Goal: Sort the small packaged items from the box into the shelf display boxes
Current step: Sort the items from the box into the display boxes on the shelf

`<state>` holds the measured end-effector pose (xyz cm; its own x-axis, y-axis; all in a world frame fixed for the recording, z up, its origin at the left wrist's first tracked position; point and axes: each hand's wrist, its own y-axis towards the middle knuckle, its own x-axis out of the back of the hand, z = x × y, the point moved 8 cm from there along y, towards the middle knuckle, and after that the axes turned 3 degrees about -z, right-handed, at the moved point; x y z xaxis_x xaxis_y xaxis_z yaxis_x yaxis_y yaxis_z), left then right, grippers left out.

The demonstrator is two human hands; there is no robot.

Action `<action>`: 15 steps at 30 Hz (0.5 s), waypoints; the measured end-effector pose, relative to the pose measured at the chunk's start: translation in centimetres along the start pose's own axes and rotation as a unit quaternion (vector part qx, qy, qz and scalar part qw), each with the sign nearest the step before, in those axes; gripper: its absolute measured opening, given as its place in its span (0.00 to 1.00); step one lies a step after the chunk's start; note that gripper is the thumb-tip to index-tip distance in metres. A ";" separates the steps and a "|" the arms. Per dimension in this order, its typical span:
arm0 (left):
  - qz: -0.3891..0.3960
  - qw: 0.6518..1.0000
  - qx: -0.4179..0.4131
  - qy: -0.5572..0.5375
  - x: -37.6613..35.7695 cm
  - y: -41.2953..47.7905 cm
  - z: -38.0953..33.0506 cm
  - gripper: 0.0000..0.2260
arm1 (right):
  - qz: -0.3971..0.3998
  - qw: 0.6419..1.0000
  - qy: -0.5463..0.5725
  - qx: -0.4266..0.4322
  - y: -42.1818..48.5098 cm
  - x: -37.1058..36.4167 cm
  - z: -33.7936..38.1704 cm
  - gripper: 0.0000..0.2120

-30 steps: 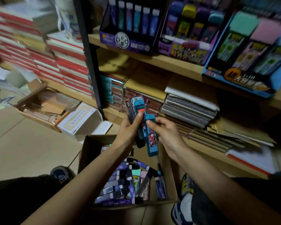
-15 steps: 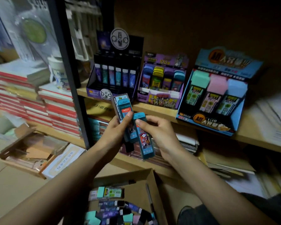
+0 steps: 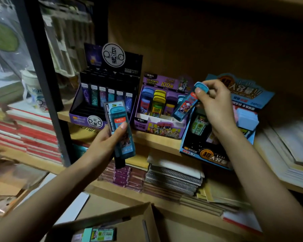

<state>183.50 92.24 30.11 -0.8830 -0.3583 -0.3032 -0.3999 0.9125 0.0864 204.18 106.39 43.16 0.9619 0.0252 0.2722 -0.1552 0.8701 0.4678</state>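
shelf (image 3: 157, 142): matt wood | display box (image 3: 157, 126): glossy card | carton (image 3: 147, 217): matt cardboard

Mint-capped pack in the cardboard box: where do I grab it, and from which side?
Pinch the mint-capped pack across its long edges, mid-length, coming straight down. It lies flat on the cardboard box floor, cap to the left, so the open top is probably the only way in.

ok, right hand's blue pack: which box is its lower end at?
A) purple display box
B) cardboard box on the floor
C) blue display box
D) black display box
A: the right hand pinches the blue pack by its top, and the tilted pack's lower end sits at the rightmost slot of the purple display box.
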 end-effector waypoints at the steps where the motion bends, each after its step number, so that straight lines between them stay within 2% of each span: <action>1: -0.001 1.000 0.006 -0.004 0.1 0.3 0.3 0.15 | 0.004 1.000 -0.022 0.017 0.7 -0.1 0.1 0.05; 8: -0.004 1.000 0.013 -0.016 0.8 0.6 0.8 0.16 | 0.079 0.966 -0.187 0.162 2.7 -1.8 1.2 0.06; 15: -0.003 1.000 0.015 0.005 1.2 0.3 0.8 0.18 | 0.074 0.924 -0.318 0.200 2.6 -2.9 0.2 0.11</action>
<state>182.51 92.28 28.98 -0.8831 -0.3661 -0.2934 -0.3982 0.9156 0.0560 200.95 108.55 43.74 0.6158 -0.2757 0.7381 -0.4685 0.6250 0.6244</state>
